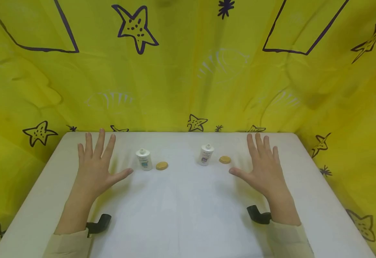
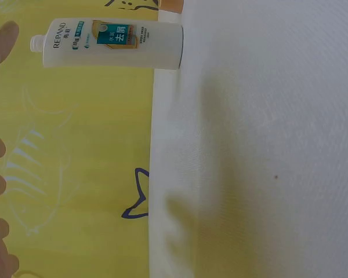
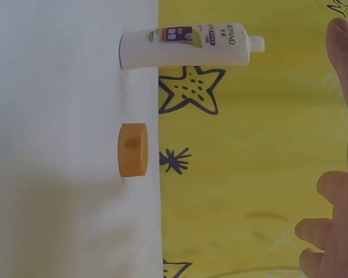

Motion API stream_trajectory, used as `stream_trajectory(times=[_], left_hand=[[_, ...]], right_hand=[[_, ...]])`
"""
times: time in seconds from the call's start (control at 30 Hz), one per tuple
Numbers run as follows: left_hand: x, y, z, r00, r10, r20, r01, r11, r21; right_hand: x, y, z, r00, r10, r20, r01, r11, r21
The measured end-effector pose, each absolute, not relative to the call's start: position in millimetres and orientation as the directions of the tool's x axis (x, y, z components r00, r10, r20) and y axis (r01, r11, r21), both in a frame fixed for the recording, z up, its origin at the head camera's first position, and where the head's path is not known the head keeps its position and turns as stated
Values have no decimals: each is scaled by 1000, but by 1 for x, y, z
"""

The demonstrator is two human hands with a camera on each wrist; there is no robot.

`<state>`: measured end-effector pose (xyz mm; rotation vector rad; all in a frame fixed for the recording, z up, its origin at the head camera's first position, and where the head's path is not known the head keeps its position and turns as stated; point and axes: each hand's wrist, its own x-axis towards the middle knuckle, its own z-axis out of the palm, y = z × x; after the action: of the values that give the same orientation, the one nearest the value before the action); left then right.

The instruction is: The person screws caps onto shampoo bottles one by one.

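Two white shampoo bottles stand upright and uncapped on the white table. The left bottle [image 1: 144, 159] has a teal label, readable in the left wrist view [image 2: 113, 44]; the right bottle [image 1: 205, 154] carries a purple one, also in the right wrist view [image 3: 185, 46]. To the right of each bottle lies a gold cap: the left cap [image 1: 161, 166] and the right cap [image 1: 225, 159], the latter large in the right wrist view [image 3: 133, 150]. My left hand [image 1: 95, 168] is spread left of the left bottle, touching nothing. My right hand [image 1: 263, 166] is spread likewise, right of the right cap.
A yellow curtain [image 1: 175, 79] with drawn stars and fish hangs behind and along both sides of the white table [image 1: 175, 215]. A dark curved mount sits at each wrist, the left one [image 1: 99, 224] and the right one [image 1: 258, 215], beside light sleeves.
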<state>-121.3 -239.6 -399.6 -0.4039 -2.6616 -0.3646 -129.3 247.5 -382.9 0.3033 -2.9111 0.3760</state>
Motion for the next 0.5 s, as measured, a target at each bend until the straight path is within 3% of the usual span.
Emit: stream_trajectory(times=[0.5], left_hand=[[-121,-237,-401,-871,217,441,335,919,208]], right_hand=[[-132,244,-388,-959,-206,197,-251,938,-238]])
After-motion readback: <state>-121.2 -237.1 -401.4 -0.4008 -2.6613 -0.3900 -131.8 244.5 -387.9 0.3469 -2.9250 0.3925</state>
